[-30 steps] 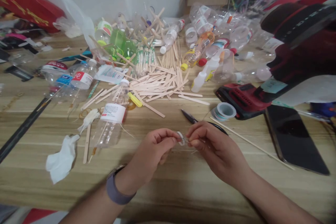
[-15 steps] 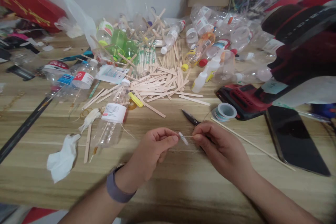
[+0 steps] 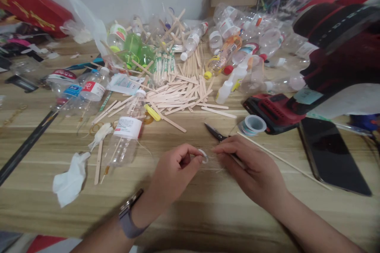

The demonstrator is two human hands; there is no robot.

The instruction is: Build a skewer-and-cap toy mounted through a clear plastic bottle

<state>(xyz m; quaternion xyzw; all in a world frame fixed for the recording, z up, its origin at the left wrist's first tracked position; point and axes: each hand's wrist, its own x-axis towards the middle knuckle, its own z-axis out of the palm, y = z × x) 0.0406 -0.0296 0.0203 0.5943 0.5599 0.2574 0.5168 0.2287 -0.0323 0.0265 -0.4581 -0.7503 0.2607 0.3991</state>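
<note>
Between the thumb and forefinger of my left hand (image 3: 178, 168) is a small white ring-like piece (image 3: 203, 156), which could be a bottle cap. Just to its right, my right hand (image 3: 249, 162) has its thumb and fingertips close together on a thin thread, faint and blurred near the ring. A pair of scissors (image 3: 214, 131) points its dark blades out past my right hand; its handles are hidden under that hand, and I cannot tell whether the palm holds them. Beyond it stands a spool (image 3: 253, 125). To the left lies a clear bottle (image 3: 128, 127) with a thread trailing from it.
Flat wooden sticks (image 3: 178, 97) lie heaped mid-table, with many plastic bottles behind. On the right are a red and black power tool (image 3: 276, 112), a phone (image 3: 334, 154) and a thin stick (image 3: 285, 162). A crumpled tissue (image 3: 69, 184) lies at left.
The white piece has turned in my left fingers, from edge-on to showing its round opening. My right fingertips have shifted slightly left and loosened from a tight pinch.
</note>
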